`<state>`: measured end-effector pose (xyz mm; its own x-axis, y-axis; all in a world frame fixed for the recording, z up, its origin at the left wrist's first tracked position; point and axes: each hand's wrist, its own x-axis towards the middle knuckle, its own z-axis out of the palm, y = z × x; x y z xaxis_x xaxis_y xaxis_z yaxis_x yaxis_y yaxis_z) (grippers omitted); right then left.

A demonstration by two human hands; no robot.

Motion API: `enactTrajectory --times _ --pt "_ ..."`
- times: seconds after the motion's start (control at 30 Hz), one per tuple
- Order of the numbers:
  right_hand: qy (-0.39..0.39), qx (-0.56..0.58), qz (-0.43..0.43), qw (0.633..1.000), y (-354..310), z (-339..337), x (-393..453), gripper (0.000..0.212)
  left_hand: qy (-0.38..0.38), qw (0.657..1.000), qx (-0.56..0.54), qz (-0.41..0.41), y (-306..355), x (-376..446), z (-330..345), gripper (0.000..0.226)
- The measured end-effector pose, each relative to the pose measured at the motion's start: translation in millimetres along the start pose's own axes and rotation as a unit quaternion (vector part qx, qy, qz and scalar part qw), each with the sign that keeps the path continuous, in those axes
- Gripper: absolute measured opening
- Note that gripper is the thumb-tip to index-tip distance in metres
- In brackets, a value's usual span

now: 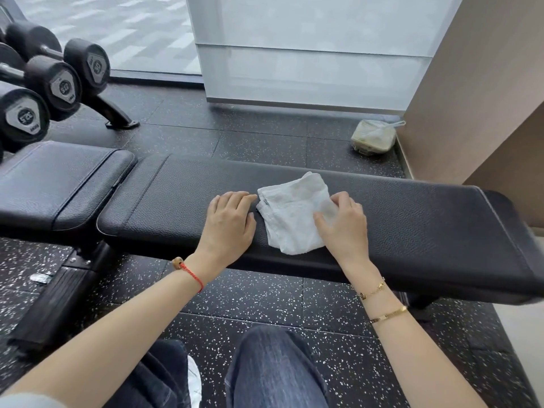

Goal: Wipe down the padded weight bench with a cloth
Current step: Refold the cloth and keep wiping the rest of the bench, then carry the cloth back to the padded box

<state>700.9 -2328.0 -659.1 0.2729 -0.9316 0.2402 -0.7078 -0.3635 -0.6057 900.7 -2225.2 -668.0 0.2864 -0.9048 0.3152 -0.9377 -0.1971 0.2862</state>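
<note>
A black padded weight bench (412, 219) runs across the view, its long pad in front of me and a shorter seat pad (59, 184) at the left. A folded white cloth (291, 213) lies on the long pad near its middle. My left hand (229, 225) rests flat on the pad just left of the cloth, fingertips near its edge. My right hand (344, 225) lies on the cloth's right side, its fingers curled onto the fabric and its thumb on the cloth.
A rack of black dumbbells (59, 81) stands at the far left behind the seat pad. A tied plastic bag (374, 136) sits on the speckled rubber floor by the beige wall (477, 83). My knees in jeans (273, 369) are below the bench.
</note>
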Motion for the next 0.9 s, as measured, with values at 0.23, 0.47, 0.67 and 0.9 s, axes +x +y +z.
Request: enactTrajectory --times 0.23,0.47,0.67,0.9 --pt "-0.055 0.141 0.072 0.986 -21.6 -2.4 10.0 0.017 -0.002 1.0 -0.011 0.004 -12.7 5.0 -11.4 0.036" --pt "-0.139 0.361 0.177 0.905 -44.3 11.6 20.4 0.01 0.018 0.999 -0.039 -0.011 -38.7 17.2 -28.2 0.032" --pt "-0.156 0.44 0.224 0.855 -81.6 26.7 36.8 0.025 -0.011 0.996 -0.056 -0.071 -65.3 29.3 -43.7 0.03" --pt "-0.194 0.421 0.25 0.85 -154.8 -16.6 50.9 0.022 -0.058 0.987 -0.076 -0.129 -64.6 42.1 -135.2 0.029"
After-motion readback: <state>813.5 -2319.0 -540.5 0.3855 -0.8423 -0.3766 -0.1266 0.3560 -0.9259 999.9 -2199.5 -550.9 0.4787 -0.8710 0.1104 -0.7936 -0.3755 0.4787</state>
